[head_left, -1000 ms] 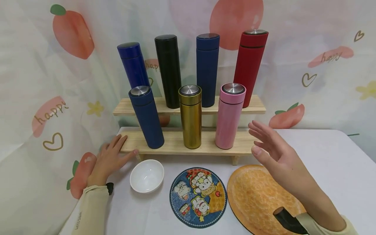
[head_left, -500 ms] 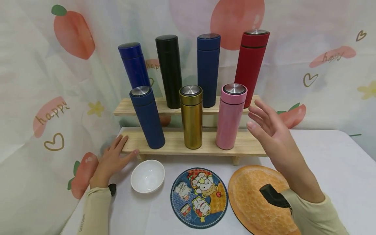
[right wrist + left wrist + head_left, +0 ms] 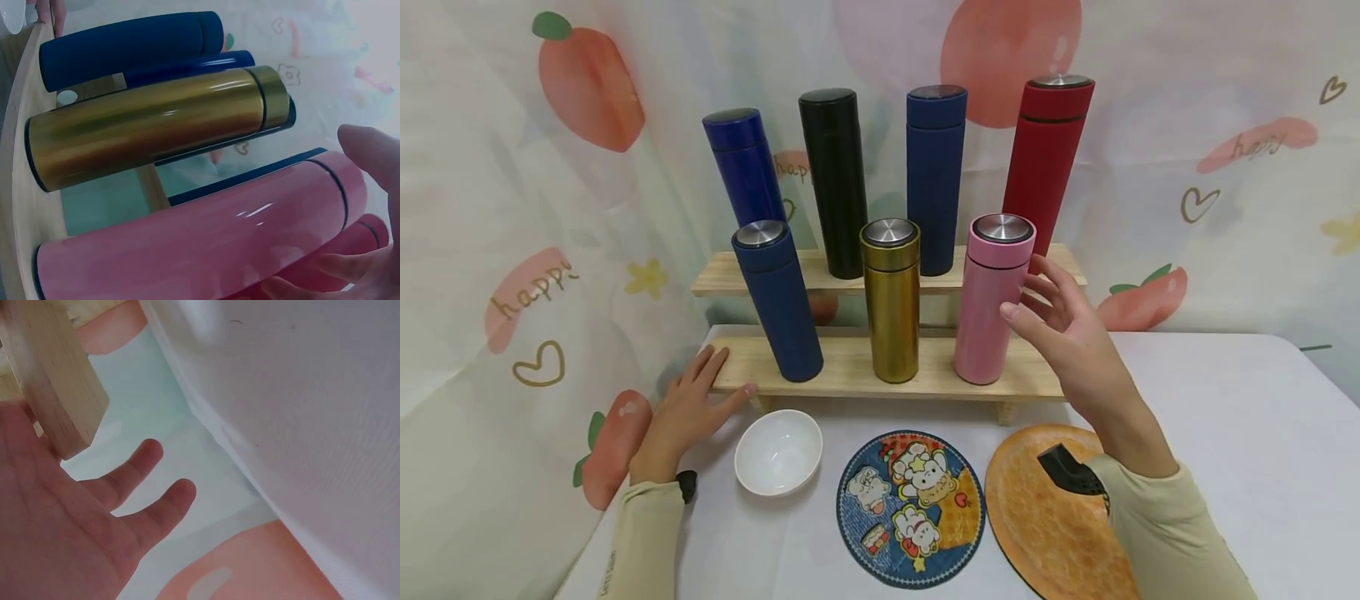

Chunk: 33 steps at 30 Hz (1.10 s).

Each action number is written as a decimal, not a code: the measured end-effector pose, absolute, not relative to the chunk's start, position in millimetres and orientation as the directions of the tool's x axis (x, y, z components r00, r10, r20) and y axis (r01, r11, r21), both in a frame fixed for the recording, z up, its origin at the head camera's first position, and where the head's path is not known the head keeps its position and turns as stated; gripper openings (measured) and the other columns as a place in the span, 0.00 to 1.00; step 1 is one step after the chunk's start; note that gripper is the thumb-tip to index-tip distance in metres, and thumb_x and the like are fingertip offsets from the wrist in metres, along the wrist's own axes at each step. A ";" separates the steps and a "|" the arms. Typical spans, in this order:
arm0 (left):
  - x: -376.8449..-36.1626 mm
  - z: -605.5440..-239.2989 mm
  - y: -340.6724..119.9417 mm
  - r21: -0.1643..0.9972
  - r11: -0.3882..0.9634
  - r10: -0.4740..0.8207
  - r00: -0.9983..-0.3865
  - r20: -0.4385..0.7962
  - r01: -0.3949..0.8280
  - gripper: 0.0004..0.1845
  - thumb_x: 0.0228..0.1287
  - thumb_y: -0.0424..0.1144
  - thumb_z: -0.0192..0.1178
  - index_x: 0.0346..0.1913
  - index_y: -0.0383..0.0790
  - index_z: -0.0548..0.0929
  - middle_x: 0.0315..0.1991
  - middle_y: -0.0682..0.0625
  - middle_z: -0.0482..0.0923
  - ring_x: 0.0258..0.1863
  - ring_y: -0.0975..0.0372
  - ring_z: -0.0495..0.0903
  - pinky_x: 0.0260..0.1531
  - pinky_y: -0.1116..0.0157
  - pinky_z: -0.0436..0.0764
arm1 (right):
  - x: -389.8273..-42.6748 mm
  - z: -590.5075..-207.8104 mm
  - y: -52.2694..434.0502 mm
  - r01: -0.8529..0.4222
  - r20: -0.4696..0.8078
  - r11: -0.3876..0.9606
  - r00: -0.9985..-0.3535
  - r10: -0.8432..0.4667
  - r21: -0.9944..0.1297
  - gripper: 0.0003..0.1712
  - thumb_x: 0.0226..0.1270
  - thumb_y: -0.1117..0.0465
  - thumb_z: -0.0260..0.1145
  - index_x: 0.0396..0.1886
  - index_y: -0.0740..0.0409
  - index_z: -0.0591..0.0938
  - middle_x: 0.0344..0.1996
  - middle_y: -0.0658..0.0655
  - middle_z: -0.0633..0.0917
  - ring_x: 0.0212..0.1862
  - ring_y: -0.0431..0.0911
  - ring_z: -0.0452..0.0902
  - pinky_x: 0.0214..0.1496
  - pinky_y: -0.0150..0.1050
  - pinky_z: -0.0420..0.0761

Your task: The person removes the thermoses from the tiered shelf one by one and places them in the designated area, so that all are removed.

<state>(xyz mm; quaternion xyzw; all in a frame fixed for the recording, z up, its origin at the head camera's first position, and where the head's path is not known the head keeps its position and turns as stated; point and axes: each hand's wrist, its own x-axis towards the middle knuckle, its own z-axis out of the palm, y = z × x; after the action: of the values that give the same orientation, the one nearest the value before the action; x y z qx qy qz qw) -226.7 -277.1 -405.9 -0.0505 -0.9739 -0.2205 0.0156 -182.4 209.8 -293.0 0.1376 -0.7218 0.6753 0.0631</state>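
A pink thermos flask (image 3: 985, 321) stands upright at the right of the wooden rack's lower tier (image 3: 842, 379). My right hand (image 3: 1071, 350) is at its right side, thumb in front and fingers reaching behind. In the right wrist view the thumb (image 3: 372, 153) stands apart from the pink flask (image 3: 206, 231); whether the other fingers touch it, I cannot tell. My left hand (image 3: 688, 412) rests at the lower tier's left end with fingers spread. A gold flask (image 3: 891, 312) and a matte blue flask (image 3: 782, 312) share that tier.
Behind, the upper tier (image 3: 850, 285) bears a glossy blue flask (image 3: 741, 171), a black flask (image 3: 835, 183), a blue flask (image 3: 936, 183) and a red flask (image 3: 1051, 158). In front lie a white bowl (image 3: 778, 452), a cartoon mat (image 3: 910, 508) and a bread-patterned mat (image 3: 1045, 508).
My right hand has moved left, from right of the rack to the pink flask's side. The left hand stays on the rack's end, and the flasks keep their places.
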 end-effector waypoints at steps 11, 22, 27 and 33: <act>-231.0 -399.5 -274.8 0.437 0.892 0.103 -0.993 0.051 0.114 0.53 0.74 0.72 0.56 0.88 0.42 0.51 0.87 0.36 0.42 0.74 0.21 0.52 0.66 0.23 0.58 | -204.9 -308.5 202.4 -0.272 0.266 0.053 -0.959 -0.101 -0.961 0.49 0.77 0.59 0.69 0.88 0.45 0.53 0.78 0.57 0.65 0.73 0.58 0.64 0.69 0.49 0.73; -232.8 -404.6 -272.0 0.447 0.888 0.106 -0.994 0.041 0.113 0.54 0.74 0.71 0.56 0.88 0.41 0.51 0.87 0.36 0.42 0.76 0.22 0.51 0.69 0.24 0.55 | -212.3 -319.6 201.9 -0.274 0.271 0.099 -0.961 -0.048 -0.957 0.46 0.76 0.63 0.70 0.86 0.51 0.58 0.76 0.60 0.70 0.69 0.58 0.71 0.71 0.54 0.74; -230.5 -404.6 -271.9 0.448 0.889 0.098 -0.995 0.022 0.098 0.54 0.74 0.72 0.55 0.88 0.41 0.50 0.87 0.36 0.41 0.76 0.22 0.50 0.69 0.24 0.55 | -211.2 -319.1 203.8 -0.263 0.265 0.138 -0.964 -0.007 -0.955 0.46 0.74 0.62 0.73 0.86 0.50 0.62 0.74 0.59 0.73 0.65 0.57 0.75 0.67 0.49 0.77; -227.8 -405.0 -274.2 0.442 0.893 0.091 -0.996 0.011 0.086 0.55 0.74 0.72 0.55 0.88 0.41 0.49 0.87 0.36 0.41 0.76 0.22 0.50 0.69 0.24 0.54 | -205.3 -310.7 214.3 -0.258 0.266 0.160 -0.963 0.031 -0.953 0.46 0.72 0.59 0.76 0.85 0.45 0.66 0.71 0.58 0.76 0.62 0.55 0.77 0.63 0.44 0.78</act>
<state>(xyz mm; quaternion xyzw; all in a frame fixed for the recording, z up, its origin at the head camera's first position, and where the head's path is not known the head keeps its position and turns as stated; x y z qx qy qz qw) -227.8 -274.2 -405.0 -0.0455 -0.9728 -0.2270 -0.0048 -205.3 214.3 -310.7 0.0755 -0.7531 0.6438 0.1122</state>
